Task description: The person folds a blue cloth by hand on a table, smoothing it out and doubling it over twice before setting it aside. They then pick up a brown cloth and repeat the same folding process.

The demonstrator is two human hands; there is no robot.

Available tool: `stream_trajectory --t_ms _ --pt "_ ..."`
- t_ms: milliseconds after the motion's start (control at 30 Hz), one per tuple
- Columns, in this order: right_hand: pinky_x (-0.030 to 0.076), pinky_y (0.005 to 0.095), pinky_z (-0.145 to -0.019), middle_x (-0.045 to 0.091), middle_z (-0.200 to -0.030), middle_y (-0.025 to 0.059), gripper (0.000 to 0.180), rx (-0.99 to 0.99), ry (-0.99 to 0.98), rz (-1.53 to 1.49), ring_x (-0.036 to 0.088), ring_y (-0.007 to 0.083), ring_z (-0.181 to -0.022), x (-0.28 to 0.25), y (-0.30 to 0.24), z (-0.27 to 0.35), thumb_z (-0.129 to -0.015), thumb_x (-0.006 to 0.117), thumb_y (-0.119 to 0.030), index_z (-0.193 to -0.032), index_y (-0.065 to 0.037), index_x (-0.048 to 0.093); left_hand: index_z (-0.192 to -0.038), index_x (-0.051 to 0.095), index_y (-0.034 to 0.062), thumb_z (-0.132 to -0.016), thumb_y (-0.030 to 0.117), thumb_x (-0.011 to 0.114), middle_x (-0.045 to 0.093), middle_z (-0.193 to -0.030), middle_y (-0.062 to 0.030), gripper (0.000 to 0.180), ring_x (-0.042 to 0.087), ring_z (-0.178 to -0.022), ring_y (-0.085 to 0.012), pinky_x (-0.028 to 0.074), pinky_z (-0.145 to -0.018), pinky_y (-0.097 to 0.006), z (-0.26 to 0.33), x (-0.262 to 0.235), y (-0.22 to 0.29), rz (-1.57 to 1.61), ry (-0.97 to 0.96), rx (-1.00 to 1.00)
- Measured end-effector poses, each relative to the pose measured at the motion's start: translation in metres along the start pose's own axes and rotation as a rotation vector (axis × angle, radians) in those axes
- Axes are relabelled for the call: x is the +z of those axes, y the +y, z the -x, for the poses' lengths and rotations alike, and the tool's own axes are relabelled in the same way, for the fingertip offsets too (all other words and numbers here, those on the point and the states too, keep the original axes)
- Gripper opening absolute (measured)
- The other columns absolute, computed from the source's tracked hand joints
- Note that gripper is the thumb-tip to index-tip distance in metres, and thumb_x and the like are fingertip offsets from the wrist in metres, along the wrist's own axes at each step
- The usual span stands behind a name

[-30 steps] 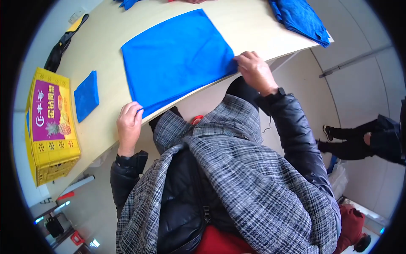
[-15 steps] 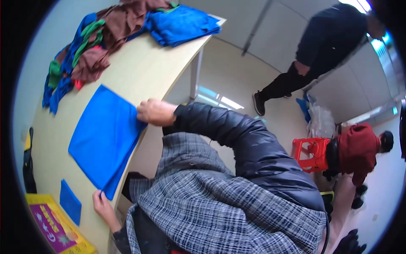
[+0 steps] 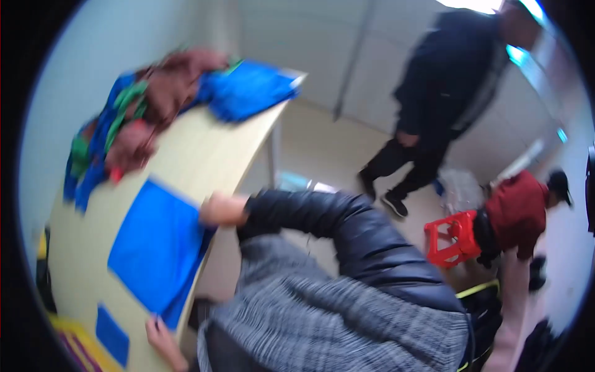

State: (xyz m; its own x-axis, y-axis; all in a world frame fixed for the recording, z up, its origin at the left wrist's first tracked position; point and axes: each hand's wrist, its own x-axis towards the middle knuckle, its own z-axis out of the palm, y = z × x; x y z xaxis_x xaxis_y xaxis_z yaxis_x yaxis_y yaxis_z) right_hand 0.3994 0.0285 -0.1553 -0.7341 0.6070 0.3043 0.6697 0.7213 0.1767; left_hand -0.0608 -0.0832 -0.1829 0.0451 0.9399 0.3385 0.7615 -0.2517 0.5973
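Observation:
A blue folded cloth (image 3: 156, 245) lies on the pale wooden table (image 3: 74, 260), one side along the table's front edge. My right hand (image 3: 224, 209), blurred, is closed on the cloth's far right corner. At the near corner my left hand (image 3: 162, 341) pinches the cloth between its fingers. Both hands stay at the table's edge, with the cloth stretched between them. Nearest to my left hand, on the table, is a small flat blue piece (image 3: 112, 335), apart from the cloth.
A tangled heap of brown, green and blue cloths (image 3: 167, 90) lies at the far end, beside a blue cloth stack (image 3: 251, 90). A yellow and purple bag (image 3: 77, 347) sits near left. Beyond are a walking person (image 3: 449, 74), a red stool (image 3: 452, 240) and a person in red (image 3: 517, 214).
The view has tilted, so the table and cloths sit lower in the picture. The person in dark clothes has taken a step. Both my hands stay on the same cloth corners.

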Motion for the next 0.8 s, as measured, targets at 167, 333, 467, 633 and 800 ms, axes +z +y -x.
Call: stream_trajectory --t_ms 167,333,467,633,800 --pt "0.052 0.0398 -0.077 0.063 -0.097 0.0114 0.022 0.146 0.054 0.015 0.064 0.0288 -0.093 -0.034 0.024 0.016 -0.086 0.056 -0.009 -0.106 -0.009 0.064 -0.103 0.063 -0.0010 -0.097 0.007 0.059 0.063 -0.092 -0.0201 0.011 0.062 -0.081 -0.0348 0.049 -0.072 -0.040 -0.035 0.003 0.033 -0.085 0.031 0.119" --pt "0.052 0.0402 -0.075 0.060 -0.089 0.0103 0.014 0.104 0.141 -0.095 0.063 0.0302 -0.085 -0.043 -0.004 0.006 -0.086 0.057 -0.007 -0.099 -0.006 0.062 -0.101 0.062 0.0014 -0.091 -0.002 0.063 0.065 -0.101 -0.0157 0.011 0.066 -0.091 -0.0339 0.052 -0.079 -0.037 -0.021 -0.014 0.040 -0.174 0.253 0.185" --pt "0.052 0.0403 -0.073 0.058 -0.084 0.0100 0.008 0.045 0.042 -0.124 0.062 0.0296 -0.082 -0.033 -0.011 0.013 -0.084 0.059 -0.006 -0.093 -0.005 0.059 -0.101 0.062 0.0014 -0.089 -0.003 0.065 0.066 -0.104 -0.0141 0.013 0.066 -0.093 -0.0338 0.053 -0.081 -0.037 -0.009 -0.011 0.036 -0.218 0.152 0.191" --pt "0.052 0.0405 -0.077 0.059 -0.087 0.0094 0.006 0.051 -0.074 -0.138 0.063 0.0283 -0.085 -0.035 -0.010 0.018 -0.088 0.059 -0.009 -0.093 -0.006 0.058 -0.102 0.062 0.0005 -0.088 -0.004 0.064 0.065 -0.104 -0.0145 0.014 0.066 -0.095 -0.0333 0.052 -0.084 -0.037 -0.004 -0.008 0.033 -0.211 0.079 0.155" --pt "0.053 0.0410 -0.078 0.060 -0.091 0.0100 0.007 0.058 -0.110 -0.157 0.063 0.0281 -0.087 -0.033 -0.012 0.015 -0.089 0.061 -0.009 -0.094 -0.006 0.058 -0.100 0.063 0.0001 -0.088 -0.005 0.063 0.065 -0.105 -0.0155 0.013 0.065 -0.098 -0.0337 0.052 -0.086 -0.037 -0.004 -0.011 0.035 -0.249 0.032 0.175"
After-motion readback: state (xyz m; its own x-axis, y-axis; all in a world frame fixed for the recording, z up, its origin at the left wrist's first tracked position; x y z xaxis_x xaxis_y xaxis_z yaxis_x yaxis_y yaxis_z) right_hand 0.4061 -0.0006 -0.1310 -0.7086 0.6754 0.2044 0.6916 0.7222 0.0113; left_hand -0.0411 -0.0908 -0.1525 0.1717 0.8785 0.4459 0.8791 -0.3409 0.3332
